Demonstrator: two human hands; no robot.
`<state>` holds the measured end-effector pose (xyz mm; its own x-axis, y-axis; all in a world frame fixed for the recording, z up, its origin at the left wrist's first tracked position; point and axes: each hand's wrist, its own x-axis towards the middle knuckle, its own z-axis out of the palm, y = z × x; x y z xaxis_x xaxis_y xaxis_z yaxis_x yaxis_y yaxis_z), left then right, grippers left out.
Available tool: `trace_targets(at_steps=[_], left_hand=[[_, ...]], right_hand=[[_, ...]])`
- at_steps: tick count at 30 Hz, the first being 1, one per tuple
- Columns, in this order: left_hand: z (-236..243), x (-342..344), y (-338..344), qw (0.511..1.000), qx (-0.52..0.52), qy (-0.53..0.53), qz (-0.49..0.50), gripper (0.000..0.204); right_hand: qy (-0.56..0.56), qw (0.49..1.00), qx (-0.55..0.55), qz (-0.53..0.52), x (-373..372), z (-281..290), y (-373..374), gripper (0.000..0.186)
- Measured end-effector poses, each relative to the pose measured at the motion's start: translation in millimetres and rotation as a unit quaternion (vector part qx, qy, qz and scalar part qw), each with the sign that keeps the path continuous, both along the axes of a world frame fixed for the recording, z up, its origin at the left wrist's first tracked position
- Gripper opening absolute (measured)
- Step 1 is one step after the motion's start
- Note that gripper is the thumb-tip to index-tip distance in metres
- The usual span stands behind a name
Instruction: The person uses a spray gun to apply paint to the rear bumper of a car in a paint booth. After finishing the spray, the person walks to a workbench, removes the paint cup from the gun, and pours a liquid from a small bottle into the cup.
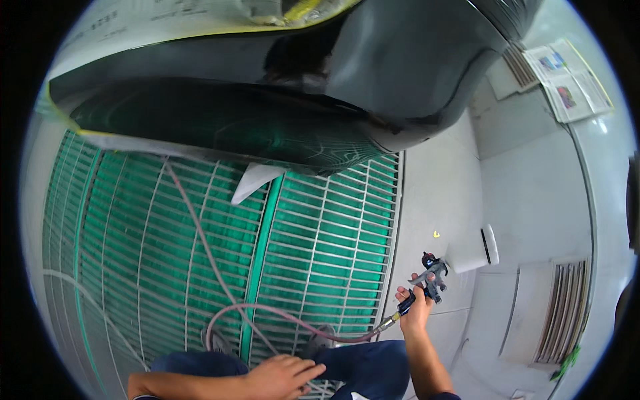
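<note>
In my right hand point(417, 308) is a spray gun point(437, 275), held by its handle with the fingers wrapped round it. A white paint cup point(472, 251) sticks out from the gun to the right. A pinkish air hose point(280, 311) joins the handle's lower end through a metal fitting and loops leftward over the floor. My left hand point(285, 377) lies over my bent legs at the bottom edge, fingers stretched out, holding nothing visible. Ahead of both hands, apart from them, hangs a glossy black car body panel point(393, 63) with reflections.
Masking paper point(153, 20) with yellow tape borders the panel's top left; a white paper flap point(256, 181) hangs beneath it. The floor is metal grating point(333, 247) over green material. To the right are a pale wall, a louvred vent point(563, 312) and taped-up newspaper point(568, 81).
</note>
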<state>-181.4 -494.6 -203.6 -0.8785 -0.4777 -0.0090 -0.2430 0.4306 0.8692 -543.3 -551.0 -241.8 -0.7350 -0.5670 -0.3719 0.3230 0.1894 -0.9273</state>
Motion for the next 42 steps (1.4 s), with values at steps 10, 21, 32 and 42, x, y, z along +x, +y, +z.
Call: trace_targets(at_steps=[10,21,32,42], left_hand=[[-80,19,-40,0.978,-0.073,-0.053,-0.188,0.033],[-113,22,-16,0.979,0.048,0.026,-0.197,0.047],[-95,11,-12,0.955,-0.055,0.008,-0.29,0.035],[-104,29,-14,0.953,0.021,0.119,-0.276,0.027]], right_hand=[[-0.009,0.997,-0.059,0.052,22,-45,-33,0.016],[0.045,0.997,-0.041,0.05,17,-53,-41,0.024],[0.026,0.999,-0.035,0.031,7,-69,-33,0.026],[0.131,0.986,-0.017,0.097,41,-57,-33,0.024]])
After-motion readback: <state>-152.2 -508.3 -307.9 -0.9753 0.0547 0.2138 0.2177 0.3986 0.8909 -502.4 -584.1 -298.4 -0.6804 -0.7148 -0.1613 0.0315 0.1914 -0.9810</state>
